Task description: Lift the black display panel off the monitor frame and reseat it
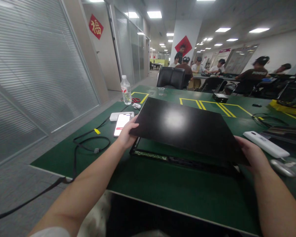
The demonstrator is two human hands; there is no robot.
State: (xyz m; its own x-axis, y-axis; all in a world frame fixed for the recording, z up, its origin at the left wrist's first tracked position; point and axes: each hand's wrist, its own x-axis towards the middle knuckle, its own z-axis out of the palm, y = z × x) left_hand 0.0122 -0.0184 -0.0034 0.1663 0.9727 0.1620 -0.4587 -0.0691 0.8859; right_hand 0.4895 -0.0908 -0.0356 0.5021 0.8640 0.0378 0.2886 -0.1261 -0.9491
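Between my two hands is a flat black display panel (187, 126), tilted above the table, with a ceiling light mirrored in its surface. My left hand (128, 133) grips its left edge, thumb on top. At the right edge, my right hand (254, 154) holds the panel from the side, its fingers partly hidden underneath. Below lies a thin black frame (199, 165) on the green tabletop, a green circuit board strip (150, 155) showing along its near side. The panel covers most of the frame. A lit phone (122, 124) lies just beyond my left hand.
On the green table (88, 164) stand a water bottle (126, 90) and a plastic cup (161, 91). A black cable (75, 158) runs off the left edge. White power banks (266, 144) lie at both sides, and red-handled scissors (135, 100) lie behind. Several people sit farther back.
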